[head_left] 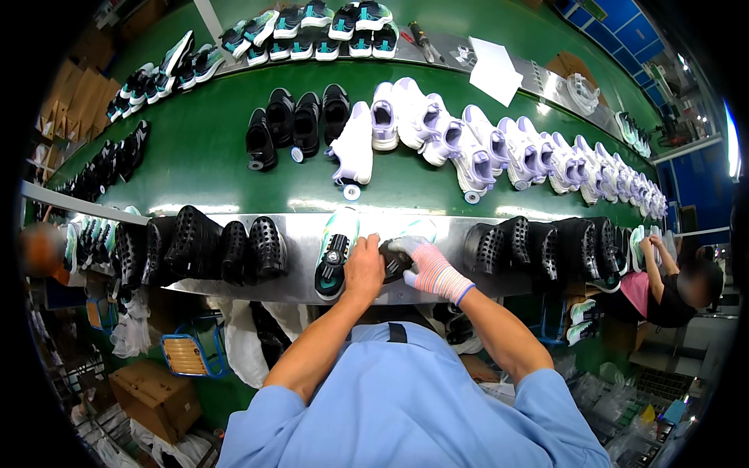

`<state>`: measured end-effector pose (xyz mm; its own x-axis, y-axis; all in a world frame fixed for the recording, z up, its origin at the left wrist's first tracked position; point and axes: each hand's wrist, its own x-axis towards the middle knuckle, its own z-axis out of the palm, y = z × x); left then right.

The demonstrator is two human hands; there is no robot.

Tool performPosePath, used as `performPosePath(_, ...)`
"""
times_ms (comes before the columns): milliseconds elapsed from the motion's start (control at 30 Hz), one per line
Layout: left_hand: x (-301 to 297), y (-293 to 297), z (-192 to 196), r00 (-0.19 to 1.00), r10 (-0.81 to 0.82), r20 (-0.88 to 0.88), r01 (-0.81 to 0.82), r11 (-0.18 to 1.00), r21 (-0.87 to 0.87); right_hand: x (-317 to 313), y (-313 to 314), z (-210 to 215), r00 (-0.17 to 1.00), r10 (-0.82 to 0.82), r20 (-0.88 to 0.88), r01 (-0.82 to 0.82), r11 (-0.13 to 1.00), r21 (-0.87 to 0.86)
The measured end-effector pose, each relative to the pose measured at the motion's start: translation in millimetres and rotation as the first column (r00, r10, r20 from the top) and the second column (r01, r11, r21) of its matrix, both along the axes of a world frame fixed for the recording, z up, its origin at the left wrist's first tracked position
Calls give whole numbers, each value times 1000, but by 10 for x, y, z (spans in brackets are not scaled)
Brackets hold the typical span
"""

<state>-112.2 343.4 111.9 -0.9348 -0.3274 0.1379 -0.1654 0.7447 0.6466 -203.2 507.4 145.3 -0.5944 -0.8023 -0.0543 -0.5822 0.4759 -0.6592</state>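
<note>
Two mint-and-black sports shoes lie on the metal ledge in front of me. The left shoe (335, 256) shows its whole upper, with a round black dial over the tongue. My bare left hand (364, 269) is beside it with curled fingers, against the dark part of the other shoe; what its fingertips hold is hidden. My right hand (431, 269), in a pale glove with orange stripes, grips that right-hand shoe (395, 263). Its pale mint toe shows beyond the glove, and the hands cover much of the rest.
Black studded shoes (268, 246) stand on the ledge at left, more black shoes (515, 242) at right. Across the green belt (195, 132) are white-and-lilac shoes (491, 148) and several black shoes (307, 125). Teal shoes (316, 35) line the far shelf. Another person (655, 285) works at right.
</note>
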Motion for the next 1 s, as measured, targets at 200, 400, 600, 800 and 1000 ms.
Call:
performPosePath(200,263,76,261,993,30,114,-38,997,66,7,-155,199,998,16,-57,-3,973,230)
performPosePath(400,-6,89,436,900,-71,429,-7,984,177,83,-12,55,993,-83,-84,89,993,73)
performPosePath(600,-54,132,133,886,-57,460,-1,992,124,68,106,-57,960,-179,216,217,961,-170)
performPosePath(800,-138,85,126,861,-136,491,35,977,210,473,148,53,922,-240,-304,268,962,55)
performPosePath(1000,-144,100,68,876,-132,463,11,967,254,536,82,-69,937,-193,-290,262,940,220)
